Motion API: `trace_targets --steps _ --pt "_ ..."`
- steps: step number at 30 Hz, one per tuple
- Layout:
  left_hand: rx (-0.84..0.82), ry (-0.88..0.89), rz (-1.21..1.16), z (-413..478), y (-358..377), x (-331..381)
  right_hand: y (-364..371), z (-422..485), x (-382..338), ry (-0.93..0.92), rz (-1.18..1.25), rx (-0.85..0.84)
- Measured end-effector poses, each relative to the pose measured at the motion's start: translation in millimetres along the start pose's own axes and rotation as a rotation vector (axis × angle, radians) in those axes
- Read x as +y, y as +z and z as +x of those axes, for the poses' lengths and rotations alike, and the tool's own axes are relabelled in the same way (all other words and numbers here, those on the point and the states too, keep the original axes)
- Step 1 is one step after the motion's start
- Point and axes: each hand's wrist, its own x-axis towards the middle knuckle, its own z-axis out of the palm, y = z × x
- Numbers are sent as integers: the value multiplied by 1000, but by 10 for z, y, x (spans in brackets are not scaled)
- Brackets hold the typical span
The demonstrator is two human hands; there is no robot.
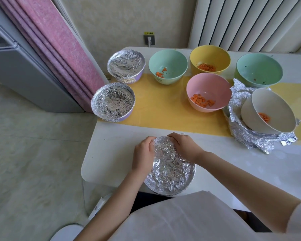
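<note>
A bowl covered with crumpled silver foil [169, 169] stands at the near edge of the white table [111, 141]. My left hand [143, 153] curls over the foil at the bowl's far left rim. My right hand [182, 146] curls over the foil at the far right rim. Both hands press the foil down around the rim; the bowl's contents are hidden.
Two more foil-covered bowls [113, 102] [126, 65] stand at the left on a yellow mat [163, 106]. Open bowls with carrot pieces: teal [168, 66], yellow [209, 59], pink [208, 92], and a white one [269, 112] tilted on loose foil [254, 140]. A green bowl [259, 70] stands far right.
</note>
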Motion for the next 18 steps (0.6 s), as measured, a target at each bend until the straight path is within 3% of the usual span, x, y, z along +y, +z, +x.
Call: trace_targets --steps 7,11,18 --pt "33 43 18 5 11 8 -74 159 -5 53 -229 -116" --pt "52 70 25 -33 20 -22 -158 244 -72 17 -209 -214" --pt "75 62 -16 -107 33 25 -104 82 -81 -75 -210 -54"
